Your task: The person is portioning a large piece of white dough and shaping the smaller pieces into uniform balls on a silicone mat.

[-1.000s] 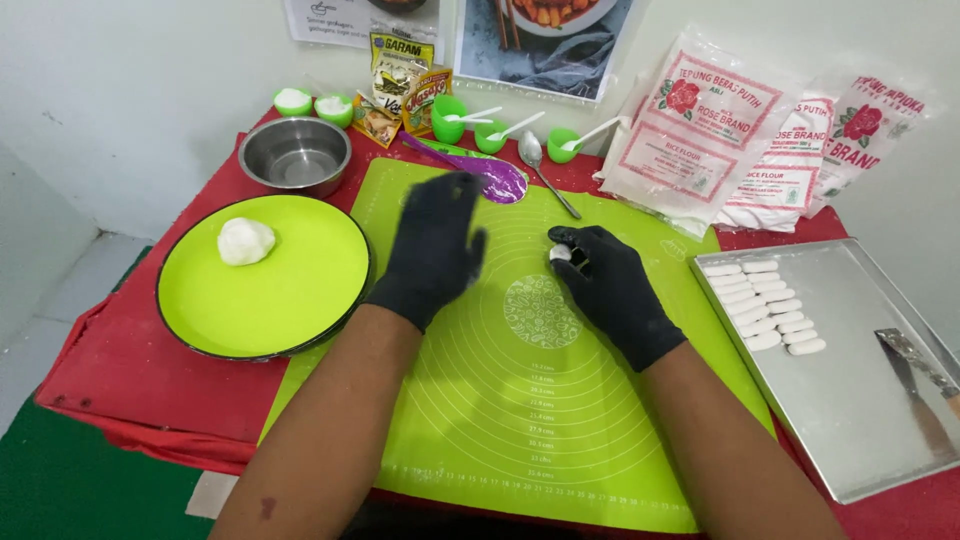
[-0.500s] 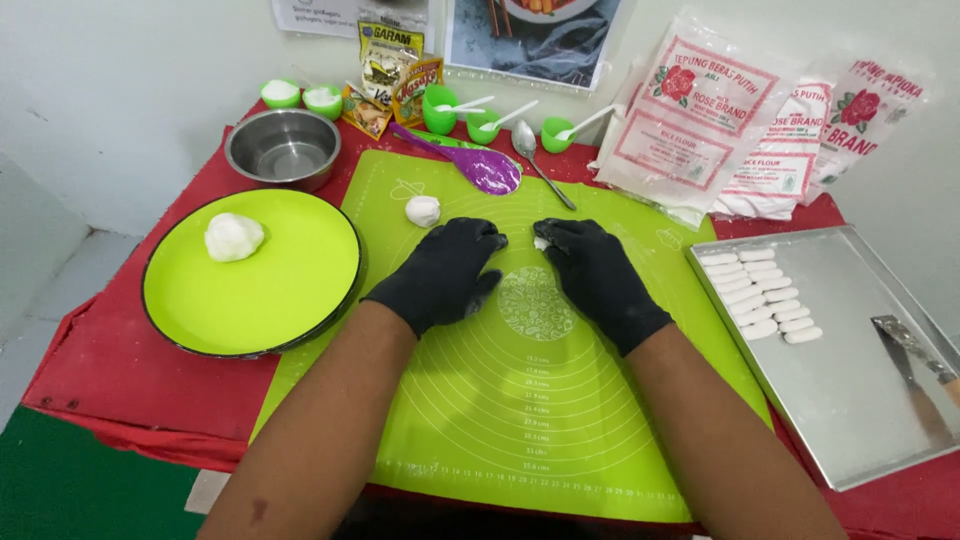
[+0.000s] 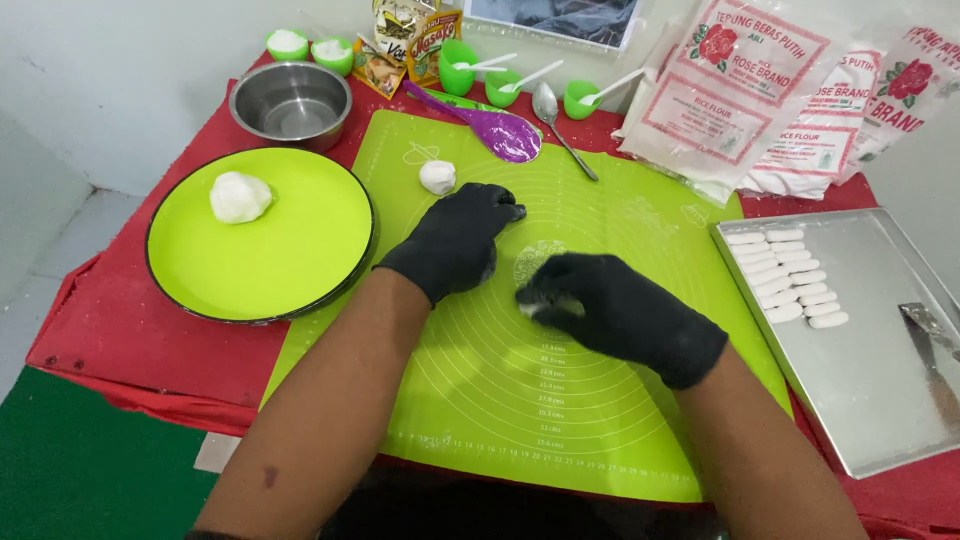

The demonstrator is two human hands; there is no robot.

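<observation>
Both hands wear black gloves over a lime green silicone mat (image 3: 480, 400). My left hand (image 3: 455, 240) rests palm down on the mat, fingers loosely together, holding nothing that I can see. My right hand (image 3: 615, 312) lies flat over a small piece of white dough (image 3: 530, 306) that peeks out under its fingertips. A small white dough ball (image 3: 437, 176) sits on the mat just beyond my left hand. A bigger dough lump (image 3: 240, 196) lies on the green plate (image 3: 300, 270) at the left.
A metal tray (image 3: 880, 400) at the right holds several white dough sticks (image 3: 790, 277) and a scraper (image 3: 935, 345). Behind the mat stand a steel bowl (image 3: 291, 100), a purple spatula (image 3: 505, 132), a spoon (image 3: 560, 120), green cups, packets and flour bags (image 3: 730, 90).
My right hand has moved toward me across the mat with the dough piece under it. My left hand has stayed near the mat's upper middle, and the small dough ball is now uncovered.
</observation>
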